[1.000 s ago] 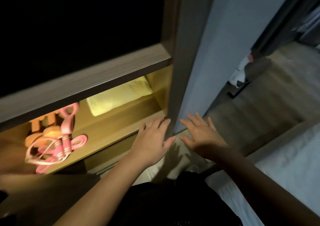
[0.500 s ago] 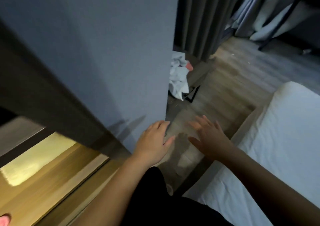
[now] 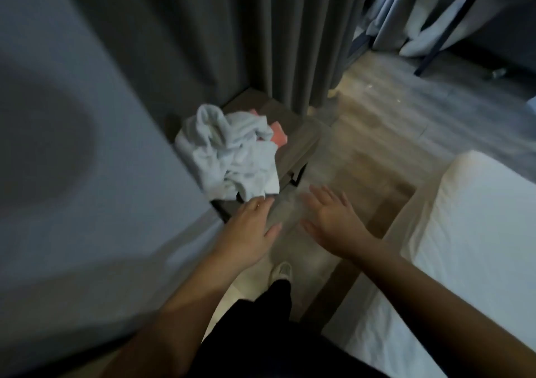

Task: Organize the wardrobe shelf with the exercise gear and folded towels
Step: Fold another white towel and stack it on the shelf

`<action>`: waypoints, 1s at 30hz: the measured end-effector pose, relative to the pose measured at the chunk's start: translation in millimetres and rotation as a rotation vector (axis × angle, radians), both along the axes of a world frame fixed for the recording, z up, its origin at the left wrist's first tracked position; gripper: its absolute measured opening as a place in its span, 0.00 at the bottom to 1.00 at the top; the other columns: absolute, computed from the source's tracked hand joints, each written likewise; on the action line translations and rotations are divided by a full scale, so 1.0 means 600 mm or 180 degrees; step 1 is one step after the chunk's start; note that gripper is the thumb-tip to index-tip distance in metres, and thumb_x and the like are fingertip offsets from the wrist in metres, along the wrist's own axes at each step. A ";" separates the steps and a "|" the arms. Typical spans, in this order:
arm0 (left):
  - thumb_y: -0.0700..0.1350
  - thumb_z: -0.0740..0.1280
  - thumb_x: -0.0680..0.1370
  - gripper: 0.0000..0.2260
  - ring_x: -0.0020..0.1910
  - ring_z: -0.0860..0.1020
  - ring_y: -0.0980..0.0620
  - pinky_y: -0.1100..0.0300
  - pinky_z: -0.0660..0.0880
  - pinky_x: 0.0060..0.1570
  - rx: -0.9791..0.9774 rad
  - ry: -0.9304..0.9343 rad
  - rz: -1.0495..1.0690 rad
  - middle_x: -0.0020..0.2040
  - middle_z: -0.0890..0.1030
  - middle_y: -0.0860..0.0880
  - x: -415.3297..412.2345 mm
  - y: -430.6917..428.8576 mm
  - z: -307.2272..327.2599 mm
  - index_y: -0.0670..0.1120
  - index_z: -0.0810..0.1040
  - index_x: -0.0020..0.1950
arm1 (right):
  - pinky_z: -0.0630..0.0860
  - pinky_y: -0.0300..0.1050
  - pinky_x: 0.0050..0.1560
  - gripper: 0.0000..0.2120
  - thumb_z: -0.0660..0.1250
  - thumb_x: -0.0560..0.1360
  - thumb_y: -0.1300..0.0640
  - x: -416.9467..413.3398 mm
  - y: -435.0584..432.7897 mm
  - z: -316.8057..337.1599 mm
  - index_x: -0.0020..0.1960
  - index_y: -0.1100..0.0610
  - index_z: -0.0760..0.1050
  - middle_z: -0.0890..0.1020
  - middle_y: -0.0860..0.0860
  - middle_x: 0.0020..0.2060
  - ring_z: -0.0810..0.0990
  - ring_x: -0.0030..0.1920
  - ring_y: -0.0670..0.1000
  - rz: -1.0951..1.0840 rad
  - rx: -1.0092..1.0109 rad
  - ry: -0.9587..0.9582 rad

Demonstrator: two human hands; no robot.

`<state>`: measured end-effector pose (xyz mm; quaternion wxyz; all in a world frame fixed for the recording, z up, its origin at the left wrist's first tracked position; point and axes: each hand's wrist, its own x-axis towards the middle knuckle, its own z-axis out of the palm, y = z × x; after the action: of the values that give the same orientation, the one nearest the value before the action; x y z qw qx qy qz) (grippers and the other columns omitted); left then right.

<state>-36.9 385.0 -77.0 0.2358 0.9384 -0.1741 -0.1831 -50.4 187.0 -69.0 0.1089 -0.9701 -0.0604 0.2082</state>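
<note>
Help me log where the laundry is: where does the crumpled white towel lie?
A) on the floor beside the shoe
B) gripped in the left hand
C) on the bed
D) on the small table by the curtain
D: the white towel lies heaped on the small table in front of the curtain, while the left hand and right hand are open and grip nothing.

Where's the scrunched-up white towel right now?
In the head view, the white towel lies crumpled on a small wooden table, left of centre, in front of the grey curtain and just beyond the left hand.
</note>
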 end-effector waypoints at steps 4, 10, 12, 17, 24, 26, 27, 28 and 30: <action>0.53 0.61 0.80 0.26 0.73 0.61 0.45 0.51 0.65 0.68 0.0190 0.0050 0.0212 0.76 0.62 0.46 0.088 -0.034 -0.016 0.46 0.61 0.76 | 0.45 0.61 0.76 0.29 0.56 0.81 0.44 0.105 -0.040 -0.012 0.79 0.50 0.51 0.51 0.53 0.79 0.47 0.79 0.56 0.0185 -0.0047 0.0070; 0.53 0.63 0.80 0.30 0.76 0.56 0.44 0.51 0.59 0.73 0.0436 0.0395 0.1291 0.78 0.56 0.44 0.189 -0.037 -0.065 0.46 0.56 0.78 | 0.51 0.60 0.75 0.33 0.59 0.81 0.46 0.256 -0.057 -0.045 0.80 0.52 0.48 0.52 0.56 0.78 0.49 0.78 0.58 0.0774 -0.0040 0.0241; 0.54 0.63 0.79 0.33 0.77 0.52 0.45 0.48 0.59 0.73 0.0498 0.0581 0.1790 0.80 0.50 0.46 0.225 -0.036 -0.092 0.50 0.51 0.79 | 0.52 0.62 0.75 0.36 0.61 0.80 0.46 0.315 -0.050 -0.065 0.80 0.51 0.46 0.51 0.56 0.79 0.49 0.78 0.59 0.1061 0.0004 0.0273; 0.56 0.67 0.76 0.41 0.78 0.49 0.43 0.46 0.59 0.73 0.0558 0.0565 0.3028 0.80 0.44 0.47 0.296 -0.014 -0.150 0.52 0.45 0.80 | 0.54 0.66 0.72 0.44 0.67 0.76 0.45 0.461 -0.003 -0.120 0.79 0.44 0.38 0.42 0.51 0.79 0.45 0.78 0.60 0.1770 -0.0051 0.0283; 0.64 0.74 0.66 0.52 0.74 0.58 0.33 0.40 0.63 0.68 0.0966 0.0228 0.3479 0.78 0.51 0.35 0.364 0.062 -0.253 0.51 0.48 0.80 | 0.61 0.71 0.69 0.56 0.74 0.70 0.44 0.598 0.130 -0.234 0.73 0.35 0.29 0.38 0.52 0.78 0.42 0.78 0.62 0.2608 0.0379 0.0139; 0.66 0.73 0.65 0.52 0.70 0.65 0.33 0.39 0.68 0.64 0.1036 0.0116 0.3507 0.76 0.58 0.34 0.378 0.083 -0.307 0.54 0.48 0.79 | 0.66 0.69 0.67 0.53 0.73 0.72 0.45 0.617 0.156 -0.276 0.75 0.35 0.33 0.40 0.53 0.79 0.46 0.77 0.65 0.2724 0.0295 -0.0002; 0.65 0.72 0.66 0.48 0.68 0.67 0.34 0.40 0.70 0.63 0.0951 0.0155 0.3529 0.75 0.60 0.36 0.381 0.090 -0.332 0.56 0.47 0.78 | 0.68 0.65 0.67 0.48 0.71 0.74 0.47 0.621 0.165 -0.293 0.77 0.36 0.37 0.43 0.55 0.79 0.50 0.77 0.65 0.2740 0.0311 -0.0103; 0.64 0.69 0.69 0.43 0.68 0.68 0.36 0.42 0.71 0.63 0.0821 0.0196 0.3532 0.74 0.63 0.38 0.387 0.093 -0.349 0.57 0.49 0.77 | 0.69 0.61 0.66 0.41 0.68 0.77 0.48 0.627 0.173 -0.311 0.78 0.38 0.42 0.49 0.57 0.78 0.54 0.76 0.64 0.2734 0.0381 -0.0193; 0.61 0.66 0.72 0.33 0.66 0.71 0.39 0.45 0.72 0.61 0.0663 0.0214 0.3536 0.71 0.68 0.41 0.392 0.095 -0.368 0.55 0.60 0.74 | 0.72 0.54 0.62 0.32 0.63 0.79 0.48 0.639 0.183 -0.333 0.78 0.42 0.51 0.61 0.58 0.73 0.64 0.71 0.62 0.2702 0.0506 -0.0307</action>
<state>198.1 441.9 -297.6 0.2084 0.9010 0.3724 -0.0776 333.0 296.8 -269.0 0.0851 -0.8565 -0.4749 0.1837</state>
